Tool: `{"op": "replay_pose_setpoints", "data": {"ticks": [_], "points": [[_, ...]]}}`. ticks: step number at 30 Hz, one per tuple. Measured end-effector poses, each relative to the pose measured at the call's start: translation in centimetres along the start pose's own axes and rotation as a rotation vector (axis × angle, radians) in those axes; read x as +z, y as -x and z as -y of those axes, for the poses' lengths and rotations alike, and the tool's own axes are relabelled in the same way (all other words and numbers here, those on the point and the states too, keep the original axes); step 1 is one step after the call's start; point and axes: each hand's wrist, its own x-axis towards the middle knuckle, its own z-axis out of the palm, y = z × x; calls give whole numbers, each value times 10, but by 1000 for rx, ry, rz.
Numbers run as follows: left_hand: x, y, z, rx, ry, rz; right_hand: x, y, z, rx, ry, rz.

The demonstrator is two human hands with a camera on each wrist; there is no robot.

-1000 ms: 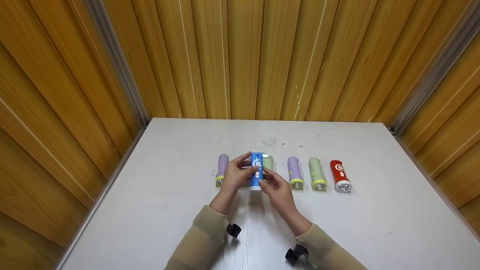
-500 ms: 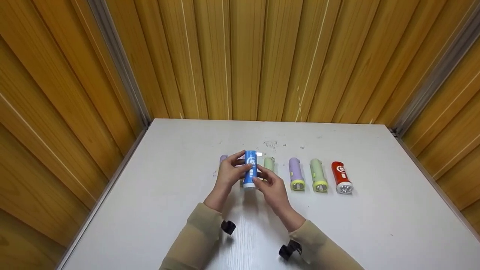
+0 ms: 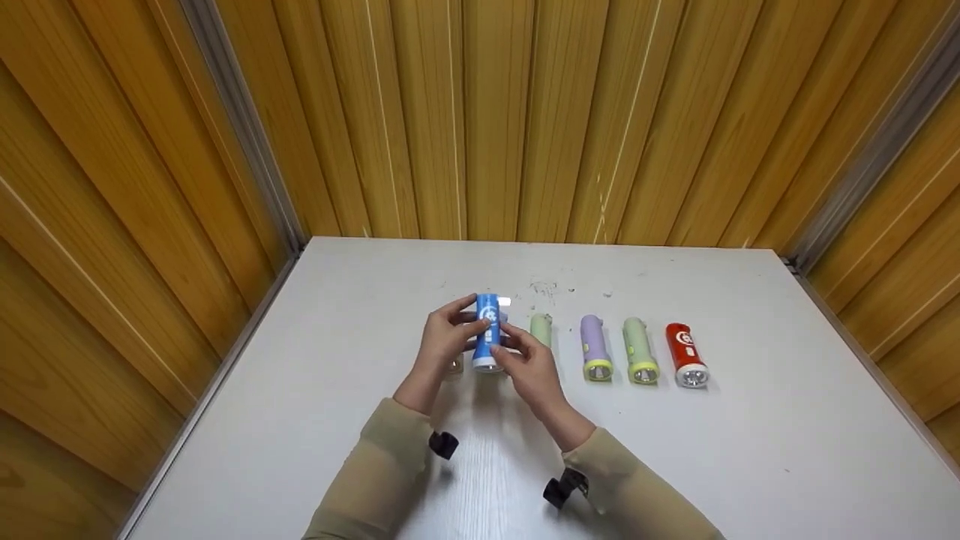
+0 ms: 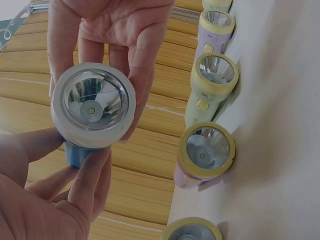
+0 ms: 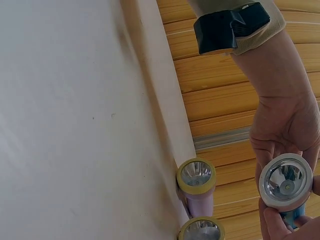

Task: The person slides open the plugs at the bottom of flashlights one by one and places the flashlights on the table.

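Observation:
Both hands hold a blue flashlight [image 3: 487, 330] with a white head ring over the table, its lens turned towards the wearer. My left hand [image 3: 441, 341] grips it from the left, thumb across the body by the white switch. From the right, my right hand [image 3: 534, 371] pinches the body close above the head, fingers behind it. A small white piece [image 3: 504, 301] sticks out beside the far end. In the left wrist view the flashlight's clear lens and reflector [image 4: 91, 107] face the camera. Behind the hands, a flashlight lens [image 3: 455, 366] shows partly.
On the white table [image 3: 750, 450] lies a row of flashlights: a partly hidden green one [image 3: 541, 330], a purple one [image 3: 595, 341], another green one [image 3: 639, 345] and a red one [image 3: 684, 349]. Wood-patterned panels [image 3: 495, 120] stand behind and at both sides.
Both hands have moved left and slightly away from the wearer with the blue flashlight. The leftmost purple flashlight, visible earlier, is now mostly covered by the left hand.

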Motion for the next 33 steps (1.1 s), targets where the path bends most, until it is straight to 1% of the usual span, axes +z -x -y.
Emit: {"op": "replay_pose_setpoints", "data": {"ticks": [9, 14, 23, 29, 33], "points": [[-16, -4, -2, -21, -14, -38, 15, -9, 4, -6, 25, 17], [-27, -9, -3, -32, 4, -42, 26, -16, 8, 0, 23, 24], [-45, -17, -4, -77, -16, -62, 42, -25, 12, 26, 15, 55], [-56, -19, -3, -91, -13, -62, 52, -28, 13, 39, 32, 67], [-63, -21, -2, -107, -21, -58, 60, -30, 11, 50, 55, 61]]}}
